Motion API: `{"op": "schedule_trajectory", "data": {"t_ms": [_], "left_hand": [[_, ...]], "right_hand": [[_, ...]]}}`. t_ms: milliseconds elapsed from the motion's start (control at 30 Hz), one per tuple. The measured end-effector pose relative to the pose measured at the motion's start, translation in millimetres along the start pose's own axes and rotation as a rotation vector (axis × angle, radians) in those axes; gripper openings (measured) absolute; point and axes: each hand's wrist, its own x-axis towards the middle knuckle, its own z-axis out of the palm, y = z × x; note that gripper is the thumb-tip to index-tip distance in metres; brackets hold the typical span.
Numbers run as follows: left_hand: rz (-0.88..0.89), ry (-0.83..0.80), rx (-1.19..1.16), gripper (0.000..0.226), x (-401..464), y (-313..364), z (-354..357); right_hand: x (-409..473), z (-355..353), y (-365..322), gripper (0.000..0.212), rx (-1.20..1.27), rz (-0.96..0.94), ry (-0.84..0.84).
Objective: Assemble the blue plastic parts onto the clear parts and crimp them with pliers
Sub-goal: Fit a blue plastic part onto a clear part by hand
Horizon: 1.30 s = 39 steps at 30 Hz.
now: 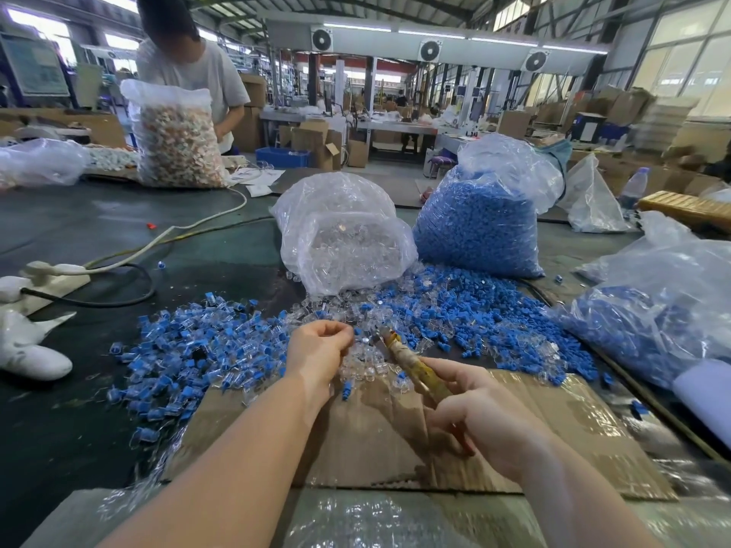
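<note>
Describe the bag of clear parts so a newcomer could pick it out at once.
Start at the dark table and find the two upright plastic bags behind the scattered pile. The bag of clear parts is the left one, its mouth spilling toward the hands. Its neighbour, the bag of blue parts, is solid blue.

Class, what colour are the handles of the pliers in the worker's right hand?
Yellowish, worn and grimy; the pliers show in the head view.

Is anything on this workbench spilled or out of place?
Yes. Loose blue parts lie spilled across the table below their bag, and one red piece sits alone by the white cable.
</note>
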Motion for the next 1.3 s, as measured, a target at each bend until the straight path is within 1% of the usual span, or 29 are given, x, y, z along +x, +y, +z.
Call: {"op": "schedule_trajectory", "data": {"t_ms": [33,67,133,200,267,333,367,467,533,600,667,733,833,900,1033,1100,1167,1200,1233,1300], "left_hand": [[0.016,0.045,0.042,0.008,3,-1,-4],[0.062,0.104,0.153,0.008,5,-2,-8],[0.207,0.214,0.453,0.008,8,-5,-19],[0.330,0.282,0.685,0.010,11,-10,-29],[0.408,0.327,0.870,0.012,13,-17,-39],[0.435,0.340,0.988,0.014,15,-24,-47],[0.435,0.340,1.018,0.016,16,-27,-49],[0.441,0.331,1.124,0.021,16,-34,-50],[0.445,0.336,1.142,0.023,15,-37,-46],[0.460,0.350,1.110,0.023,12,-36,-40],[0.506,0.344,1.036,0.020,8,-36,-31],[0.579,0.310,0.947,0.017,1,-37,-18],[0.692,0.195,0.830,0.014,-12,-41,3],[0.719,0.110,0.785,0.014,-19,-47,16],[0.720,0.004,0.738,0.015,-26,-57,28],[0.744,-0.006,0.723,0.014,-26,-58,28],[0.768,-0.011,0.705,0.017,-27,-56,26],[0.782,-0.025,0.703,0.019,-28,-55,26],[0.800,-0.045,0.705,0.023,-29,-55,25],[0.834,-0.088,0.703,0.027,-32,-53,24]], "right_hand": [[1,-2,1,0.063,-0.009,-0.008,0.047],[2,-4,2,0.062,-0.024,-0.020,0.109],[6,-10,4,0.056,-0.113,-0.045,0.243],[13,-17,10,0.051,-0.310,-0.069,0.386],[20,-28,19,0.046,-0.589,-0.039,0.528],[23,-36,28,0.046,-0.843,0.057,0.638],[23,-38,31,0.046,-0.919,0.101,0.672],[22,-42,40,0.047,-1.043,0.169,0.696],[23,-45,47,0.051,-1.110,0.198,0.702],[22,-46,49,0.053,-1.161,0.209,0.693],[21,-46,48,0.055,-1.210,0.214,0.691],[21,-43,46,0.055,-1.271,0.174,0.724],[24,-35,42,0.039,-1.350,0.001,0.740],[27,-30,41,0.029,-1.406,-0.050,0.713],[30,-29,42,0.021,-1.426,-0.043,0.693],[30,-27,40,0.017,-1.352,-0.144,0.708],[32,-19,36,0.013,-1.089,-0.272,0.660],[33,-14,34,0.011,-0.928,-0.298,0.612],[35,-8,31,0.010,-0.791,-0.299,0.560],[38,3,26,0.011,-0.617,-0.273,0.465]]}}
